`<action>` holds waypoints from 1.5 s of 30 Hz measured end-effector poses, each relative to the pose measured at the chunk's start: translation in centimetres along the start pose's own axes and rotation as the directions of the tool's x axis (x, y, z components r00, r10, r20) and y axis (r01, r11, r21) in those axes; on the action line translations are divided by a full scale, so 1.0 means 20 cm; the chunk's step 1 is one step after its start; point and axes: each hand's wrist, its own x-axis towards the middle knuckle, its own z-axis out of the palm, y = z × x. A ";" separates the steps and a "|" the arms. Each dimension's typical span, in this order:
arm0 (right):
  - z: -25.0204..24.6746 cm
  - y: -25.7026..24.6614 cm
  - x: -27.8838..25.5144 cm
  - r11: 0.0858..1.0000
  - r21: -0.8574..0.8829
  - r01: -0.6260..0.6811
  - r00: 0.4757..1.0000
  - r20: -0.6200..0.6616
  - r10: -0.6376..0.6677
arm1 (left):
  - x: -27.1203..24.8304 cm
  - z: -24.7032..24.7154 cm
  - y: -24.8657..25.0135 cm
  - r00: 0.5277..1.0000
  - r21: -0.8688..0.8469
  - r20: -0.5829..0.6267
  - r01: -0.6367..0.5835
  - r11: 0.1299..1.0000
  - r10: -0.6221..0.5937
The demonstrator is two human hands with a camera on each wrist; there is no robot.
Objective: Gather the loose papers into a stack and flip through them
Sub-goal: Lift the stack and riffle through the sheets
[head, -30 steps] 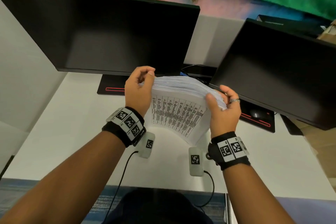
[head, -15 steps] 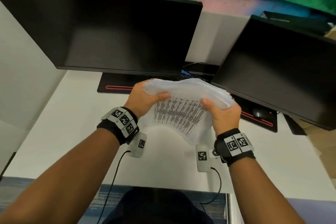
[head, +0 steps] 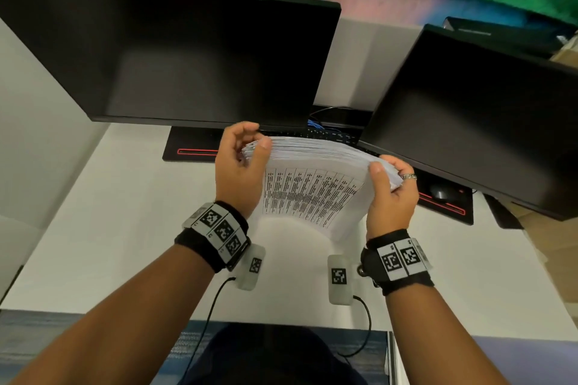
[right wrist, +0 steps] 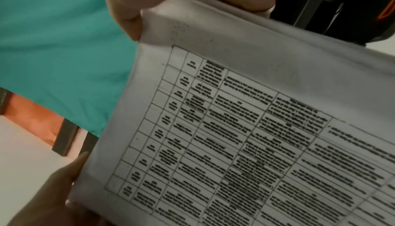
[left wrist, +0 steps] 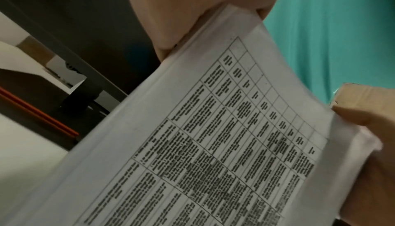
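Observation:
A thick stack of white papers [head: 316,184] is held up above the white desk [head: 93,228], bowed, its printed table facing me. My left hand [head: 242,162] grips the stack's left edge, thumb on the fanned sheet edges and fingers curled behind. My right hand [head: 391,194] grips the right edge, thumb in front and ringed finger behind. The left wrist view shows the printed sheet [left wrist: 213,145] running off to my right hand's thumb [left wrist: 363,116]. The right wrist view shows the same sheet [right wrist: 245,136], with my left hand [right wrist: 53,187] at its far edge.
Two dark monitors [head: 175,56] [head: 475,122] stand close behind the papers. Under them lie a black mat with a red line [head: 187,147], a keyboard [head: 331,134] and a mouse [head: 441,192]. Bare white desk spreads to the left and below my hands.
My left thumb has lifted from across the top of the stack back to its left edge, fanning the sheets there. The stack has bowed upward again; my right hand kept its grip.

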 end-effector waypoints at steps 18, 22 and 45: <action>0.06 -0.04 0.05 1.000 -0.018 0.025 0.992 -0.124 -0.027 | 0.10 0.07 0.03 0.999 0.059 -0.010 0.044 0.997 -0.043; 0.06 -0.03 0.03 1.000 -0.019 0.005 0.988 -0.153 -0.008 | 0.12 0.08 0.01 1.000 0.104 -0.002 0.031 0.994 -0.031; -0.04 0.08 0.16 0.992 -0.123 -0.033 0.978 0.202 0.057 | 0.12 -0.07 -0.12 0.831 -0.046 0.481 0.342 0.939 -0.279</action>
